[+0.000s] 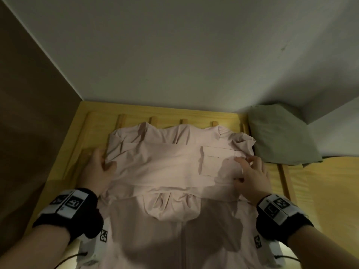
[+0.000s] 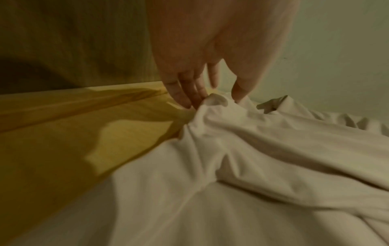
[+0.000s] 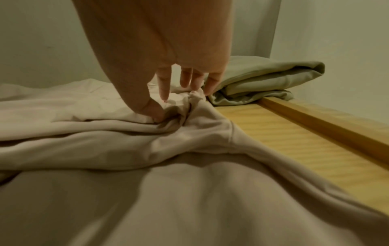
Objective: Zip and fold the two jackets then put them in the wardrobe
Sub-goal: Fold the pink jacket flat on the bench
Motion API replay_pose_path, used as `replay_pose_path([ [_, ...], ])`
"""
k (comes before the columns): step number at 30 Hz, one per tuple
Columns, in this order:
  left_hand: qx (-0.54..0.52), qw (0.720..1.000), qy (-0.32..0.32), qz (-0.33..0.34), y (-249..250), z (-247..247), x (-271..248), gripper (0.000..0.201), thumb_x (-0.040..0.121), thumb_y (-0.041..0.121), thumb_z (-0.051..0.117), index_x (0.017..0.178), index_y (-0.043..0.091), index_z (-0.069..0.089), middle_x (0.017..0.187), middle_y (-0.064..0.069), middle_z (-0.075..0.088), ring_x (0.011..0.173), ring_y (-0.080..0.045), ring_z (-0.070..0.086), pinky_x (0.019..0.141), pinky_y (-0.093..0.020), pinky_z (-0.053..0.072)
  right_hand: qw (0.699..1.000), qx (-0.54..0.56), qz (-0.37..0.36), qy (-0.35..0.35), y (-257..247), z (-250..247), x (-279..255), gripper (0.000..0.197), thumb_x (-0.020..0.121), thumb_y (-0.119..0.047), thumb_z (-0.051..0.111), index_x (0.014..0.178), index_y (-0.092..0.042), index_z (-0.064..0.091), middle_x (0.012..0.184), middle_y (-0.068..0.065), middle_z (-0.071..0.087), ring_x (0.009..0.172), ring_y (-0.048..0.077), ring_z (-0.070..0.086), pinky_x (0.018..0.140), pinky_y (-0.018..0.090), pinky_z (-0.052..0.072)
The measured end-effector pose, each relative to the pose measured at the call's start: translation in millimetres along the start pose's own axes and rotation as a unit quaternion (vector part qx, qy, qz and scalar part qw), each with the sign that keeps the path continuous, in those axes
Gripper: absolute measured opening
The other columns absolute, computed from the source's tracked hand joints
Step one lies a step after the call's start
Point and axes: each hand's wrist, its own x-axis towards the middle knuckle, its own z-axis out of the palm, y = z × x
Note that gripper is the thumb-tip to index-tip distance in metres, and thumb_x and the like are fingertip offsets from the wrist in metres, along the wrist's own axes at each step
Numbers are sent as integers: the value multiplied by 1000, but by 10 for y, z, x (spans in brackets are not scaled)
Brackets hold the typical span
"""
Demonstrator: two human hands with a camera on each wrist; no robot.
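Note:
A pale pink jacket [image 1: 171, 167] lies flat on the yellow wooden slat base [image 1: 93, 121], zipped front up, with its sleeves folded across the chest. My left hand [image 1: 105, 162] pinches the jacket's left edge between thumb and fingers; the left wrist view shows that hand [image 2: 214, 99] with a ridge of the pink cloth [image 2: 273, 149] between them. My right hand [image 1: 246, 166] grips bunched fabric at the right edge, and in the right wrist view this hand [image 3: 183, 106] has its thumb pressed into the pink folds [image 3: 105, 149]. A folded green jacket [image 1: 281, 138] sits at the back right.
A grey-white wall [image 1: 174, 55] rises right behind the slat base. A brown panel [image 1: 29, 113] stands along the left side. The green jacket [image 3: 263, 79] lies across a raised wooden rail [image 3: 326, 126], with bare yellow board [image 1: 320, 191] to its right.

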Motion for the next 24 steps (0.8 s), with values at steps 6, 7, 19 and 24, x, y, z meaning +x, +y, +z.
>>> replay_pose_path([
  [6, 89, 993, -71, 42, 150, 97, 280, 53, 96, 18, 46, 145, 28, 29, 148, -18, 24, 127, -37, 37, 106, -41, 33, 999, 38, -23, -19, 16, 72, 89, 61, 85, -19, 53, 142, -28, 33, 150, 2, 23, 136, 26, 22, 110, 38, 25],
  [7, 108, 991, -77, 32, 154, 104, 324, 52, 96, 19, 45, 145, 28, 29, 147, -19, 23, 126, -38, 38, 105, -41, 34, 999, 39, -27, -22, 33, 80, 99, 61, 86, -20, 53, 142, -28, 33, 150, 0, 23, 136, 25, 22, 111, 38, 24],
  [19, 141, 989, 35, 36, 0, -78, 596, 18, 90, 14, 58, 98, -2, 59, 101, -25, 62, 92, -40, 57, 78, -42, 45, 998, 23, -36, -35, 111, 138, 126, 63, 90, -29, 49, 146, -34, 20, 156, -12, 12, 144, 15, 11, 111, 34, 17],
  [24, 129, 992, 12, 0, -77, -65, 611, 27, 92, 15, 55, 111, -4, 53, 112, -26, 59, 100, -40, 56, 81, -41, 42, 999, 17, -17, -21, 68, 128, 148, 71, 85, -33, 54, 146, -35, 18, 156, -13, 12, 142, 16, 15, 110, 39, 16],
])
